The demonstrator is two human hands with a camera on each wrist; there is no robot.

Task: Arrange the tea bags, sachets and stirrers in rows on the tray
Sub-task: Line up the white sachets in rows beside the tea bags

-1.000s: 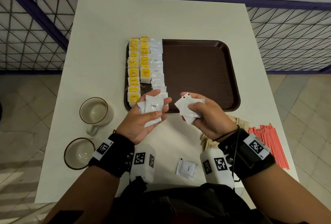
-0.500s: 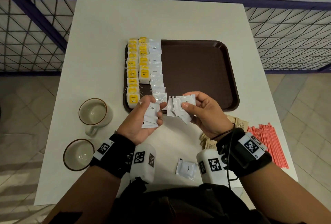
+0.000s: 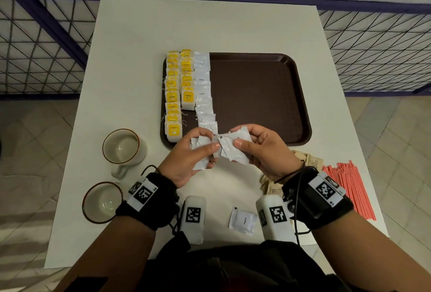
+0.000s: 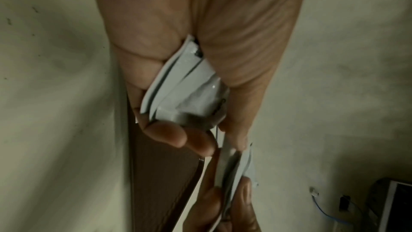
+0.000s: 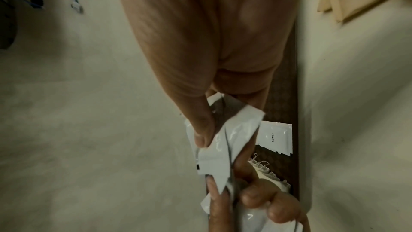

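Both hands meet just above the near edge of the brown tray (image 3: pixel 268 95). My left hand (image 3: pixel 198 149) grips a small stack of white coffee sachets (image 4: pixel 185 93). My right hand (image 3: pixel 251 142) pinches another bunch of white sachets (image 3: pixel 233 149) between thumb and fingers, and the two bunches touch. On the tray's left side lie two rows of yellow tea bags (image 3: pixel 173 95) and a row of white sachets (image 3: pixel 203 88). One loose white sachet (image 3: pixel 242 220) lies on the table near me. Brown sachets (image 3: pixel 307 159) and red stirrers (image 3: pixel 347 189) lie at the right.
Two empty cups (image 3: pixel 121 147) (image 3: pixel 101 202) stand on the white table (image 3: pixel 210 25) left of the tray. The tray's middle and right part is bare. A blue railing with wire mesh (image 3: pixel 35 46) runs behind and beside the table.
The hands have come together: the right hand brought its sachets left until they touch the left hand's stack. The camera view shifted slightly.
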